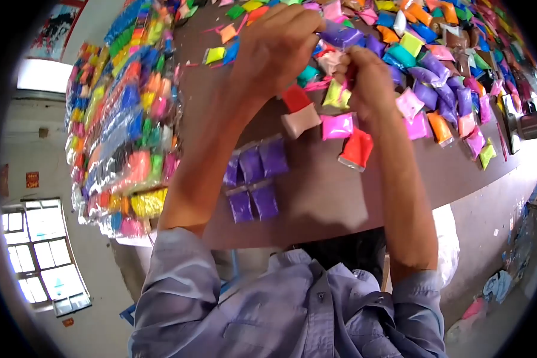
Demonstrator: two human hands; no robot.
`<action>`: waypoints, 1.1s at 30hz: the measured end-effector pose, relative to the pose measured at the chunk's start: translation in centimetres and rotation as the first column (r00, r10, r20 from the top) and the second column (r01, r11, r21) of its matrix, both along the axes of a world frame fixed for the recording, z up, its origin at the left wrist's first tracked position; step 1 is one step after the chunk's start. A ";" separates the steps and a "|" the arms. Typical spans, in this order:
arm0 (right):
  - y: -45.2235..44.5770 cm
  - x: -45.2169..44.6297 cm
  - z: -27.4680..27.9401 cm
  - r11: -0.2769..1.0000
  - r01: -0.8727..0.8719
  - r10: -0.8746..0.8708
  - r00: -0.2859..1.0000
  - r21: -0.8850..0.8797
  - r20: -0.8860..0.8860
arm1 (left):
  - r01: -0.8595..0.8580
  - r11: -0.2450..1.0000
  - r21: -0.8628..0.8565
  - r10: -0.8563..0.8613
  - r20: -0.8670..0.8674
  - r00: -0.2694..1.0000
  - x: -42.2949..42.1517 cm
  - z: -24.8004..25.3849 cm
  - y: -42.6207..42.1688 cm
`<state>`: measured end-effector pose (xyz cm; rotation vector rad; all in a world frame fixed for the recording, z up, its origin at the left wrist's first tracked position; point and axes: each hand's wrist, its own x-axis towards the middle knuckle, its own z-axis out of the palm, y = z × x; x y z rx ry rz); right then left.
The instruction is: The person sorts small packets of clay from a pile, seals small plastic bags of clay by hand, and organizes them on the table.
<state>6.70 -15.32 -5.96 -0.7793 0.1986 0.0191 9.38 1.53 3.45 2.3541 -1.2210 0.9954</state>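
Observation:
At the top middle, a purple packet (342, 37) of soft, clay-like filling lies between my two hands. My left hand (285, 45) is closed, its fingertips at the packet's left end. My right hand (367, 74) is pinched just below the packet, and its fingertips hide what they grip. Under the hands are a yellow packet (336, 95), a pink packet (338, 126), a red packet (357, 149) and a peach packet (301, 121). Nearer my body, several purple packets (252, 162) lie in two rows on the brown table (316, 197).
A large pile of mixed coloured packets (423, 45) spreads over the far and right side of the table. Tall stacks of bagged colourful packets (131, 131) line the left edge. A metal fixture (528, 124) juts in at the right edge.

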 end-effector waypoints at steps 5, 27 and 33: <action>-2.0 -1.9 2.6 0.959 0.004 -0.015 0.999 -0.285 -0.034 | 0.025 0.999 0.021 -0.024 -0.030 0.999 -2.8 0.4 2.1; -15.3 -27.4 -1.0 0.757 0.545 -0.634 0.745 -0.360 -0.206 | 0.207 0.977 -0.046 -0.196 -0.567 0.800 -18.4 -11.0 -5.4; -15.8 -29.4 -1.9 0.718 0.622 -0.694 0.679 -0.313 -0.241 | 0.135 0.989 0.062 -0.075 -0.575 0.815 -16.2 -11.0 -5.8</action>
